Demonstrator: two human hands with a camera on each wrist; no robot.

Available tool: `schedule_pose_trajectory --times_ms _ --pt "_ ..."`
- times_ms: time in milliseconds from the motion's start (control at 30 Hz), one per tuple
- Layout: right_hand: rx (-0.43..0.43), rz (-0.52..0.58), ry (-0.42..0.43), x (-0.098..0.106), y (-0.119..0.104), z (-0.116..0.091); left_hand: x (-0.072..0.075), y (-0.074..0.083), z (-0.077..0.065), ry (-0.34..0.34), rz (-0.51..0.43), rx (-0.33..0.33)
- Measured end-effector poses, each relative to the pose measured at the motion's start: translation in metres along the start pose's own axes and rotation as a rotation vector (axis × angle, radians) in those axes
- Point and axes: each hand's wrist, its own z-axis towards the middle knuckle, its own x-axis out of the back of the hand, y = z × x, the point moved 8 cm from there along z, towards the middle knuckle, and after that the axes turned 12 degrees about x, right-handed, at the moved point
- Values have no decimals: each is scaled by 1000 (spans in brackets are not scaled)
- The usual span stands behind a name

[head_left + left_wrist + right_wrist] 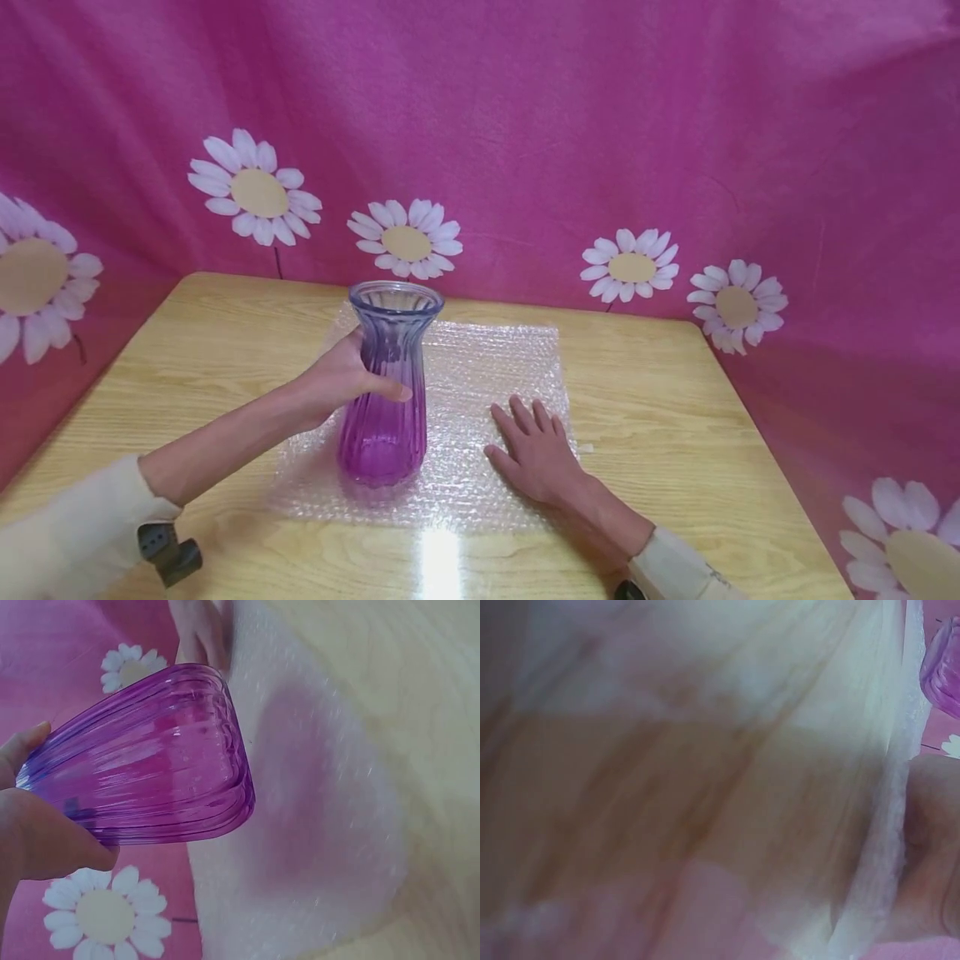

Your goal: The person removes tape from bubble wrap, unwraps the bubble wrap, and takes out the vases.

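A tall ribbed glass vase [384, 437], blue-grey at its flared rim and fading to purple at the base, stands nearly upright in the head view. My left hand [337, 379] grips it below the neck, thumb across the front and the other fingers hidden behind. The left wrist view shows the vase's base [214, 757] held over a sheet of bubble wrap [487, 358], which bears a purple tint beneath it. On the sheet's right side my right hand [536, 458] rests palm down with fingers spread. Its wrist [934, 855] shows beside the wrap's edge in the right wrist view.
The bubble wrap lies on a light wooden table [660, 433]. A pink cloth [517, 150] with large white daisies hangs behind the table and along both sides. Bright glare [438, 562] reflects off the tabletop near the front.
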Motion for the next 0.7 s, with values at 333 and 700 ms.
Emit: schedule_pose_trajectory --times_ms 333,700 --pt "3 -3 1 2 -1 0 36 11 6 69 -18 -27" --pt "0 -1 -3 2 -2 0 74 15 17 166 29 -48"
